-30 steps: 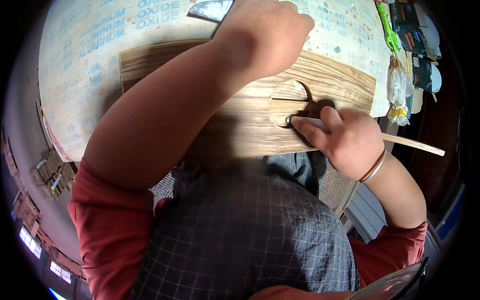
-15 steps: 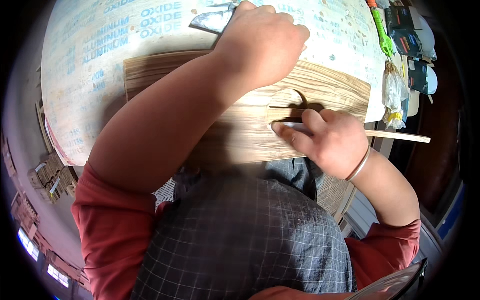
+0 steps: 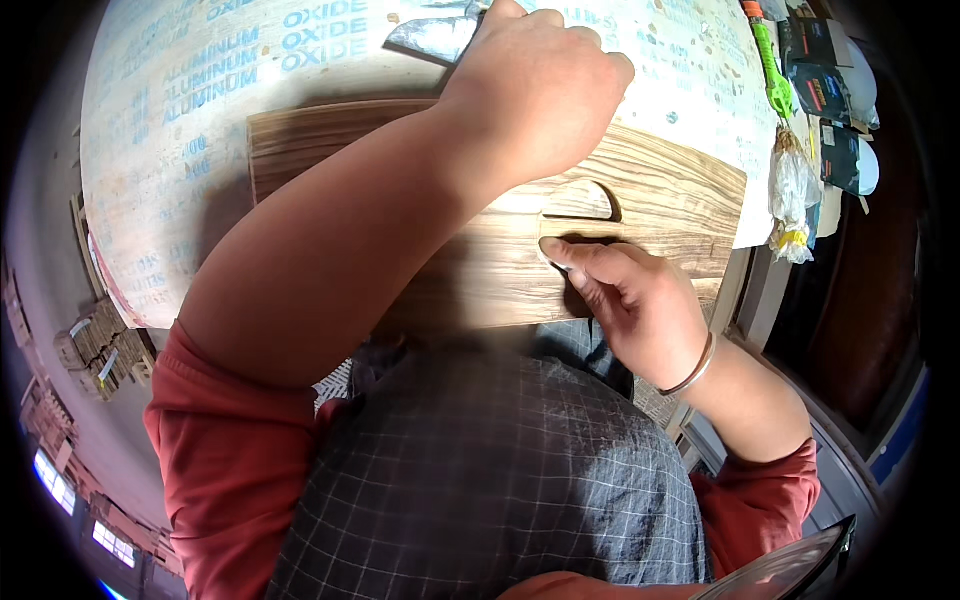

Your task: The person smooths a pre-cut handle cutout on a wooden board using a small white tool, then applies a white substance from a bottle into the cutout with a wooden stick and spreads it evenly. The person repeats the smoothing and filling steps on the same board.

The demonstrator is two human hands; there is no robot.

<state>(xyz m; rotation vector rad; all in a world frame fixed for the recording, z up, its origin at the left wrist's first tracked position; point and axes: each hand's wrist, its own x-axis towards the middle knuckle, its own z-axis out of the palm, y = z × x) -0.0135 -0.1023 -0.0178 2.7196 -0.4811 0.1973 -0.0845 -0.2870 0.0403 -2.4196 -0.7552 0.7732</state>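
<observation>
Two hands at the wooden board

Your striped wooden board lies on the bench, its near edge by your lap. Your right hand has its thumb and a finger close together at the round cut-out; I can't tell if that grip pinches anything. Your left hand is by the far edge, beside a shiny grey piece. Its fingers are hidden, so I can't tell its grip.

Blue capitals and numbers cover the pale sheet left of the left hand, while dark packets beyond the right hand bear seemingly unreadable print.
</observation>
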